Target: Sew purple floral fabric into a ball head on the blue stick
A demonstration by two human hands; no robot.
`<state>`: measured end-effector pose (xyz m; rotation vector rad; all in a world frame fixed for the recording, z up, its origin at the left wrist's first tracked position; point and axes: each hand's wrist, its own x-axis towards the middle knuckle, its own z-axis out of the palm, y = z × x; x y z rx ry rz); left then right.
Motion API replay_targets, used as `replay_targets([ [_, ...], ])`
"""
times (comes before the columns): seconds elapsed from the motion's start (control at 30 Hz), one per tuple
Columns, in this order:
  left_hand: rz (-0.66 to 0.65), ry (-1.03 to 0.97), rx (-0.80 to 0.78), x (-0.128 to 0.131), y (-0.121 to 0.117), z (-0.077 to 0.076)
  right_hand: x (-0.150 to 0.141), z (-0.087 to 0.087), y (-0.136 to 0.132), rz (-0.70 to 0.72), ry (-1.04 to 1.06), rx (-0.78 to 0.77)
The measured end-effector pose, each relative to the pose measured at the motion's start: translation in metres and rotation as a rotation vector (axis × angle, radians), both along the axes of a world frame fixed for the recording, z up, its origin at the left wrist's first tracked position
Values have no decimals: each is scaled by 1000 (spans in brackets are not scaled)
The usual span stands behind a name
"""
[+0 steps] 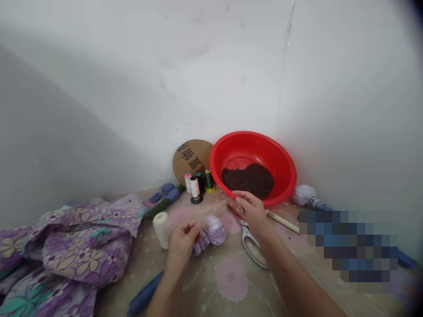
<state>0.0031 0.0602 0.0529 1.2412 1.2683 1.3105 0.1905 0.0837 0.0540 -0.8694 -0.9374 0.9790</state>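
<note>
A printed cardboard disc (189, 159) stands beside a red basin (276, 160).

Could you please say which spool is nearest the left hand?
The cream spool beside the left hand; the other spools stand farther back, near the cardboard disc.

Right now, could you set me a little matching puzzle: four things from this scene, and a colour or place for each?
Things:
1. Basin
2. Scissors
3. Thread cone
4. Loose cloth

Descriptions:
A. Off-white, beside the left hand
B. Purple-flowered, heaped at the picture's left
C. Red, with dark brown material inside
D. Grey-handled, next to the right hand

Right pairs: 1-C, 2-D, 3-A, 4-B.
</note>
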Motion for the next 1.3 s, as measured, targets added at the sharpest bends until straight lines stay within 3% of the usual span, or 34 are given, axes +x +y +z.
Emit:
replay_targets([
  [0.27, 146, -32, 55, -8, 1, 4, 17, -9, 13, -412, -241, 34],
  [0.47, 9, -302, 60, -9, -5, 9, 22, -21, 20, -505, -403, -10],
  [0.7, -102, -534, 226, -16, -4, 11, 36, -26, 24, -665, -394, 34],
  [1.03, -176, -695, 354, -26, -8, 18, 71, -23, 26, -929, -408, -2],
  [1.17, -238, -729, 345, -28, -13, 21, 76, -17, 21, -938, -474, 25],
  [1.3, -238, -781, 361, -33, -13, 21, 80, -18, 21, -1001, -509, -45],
])
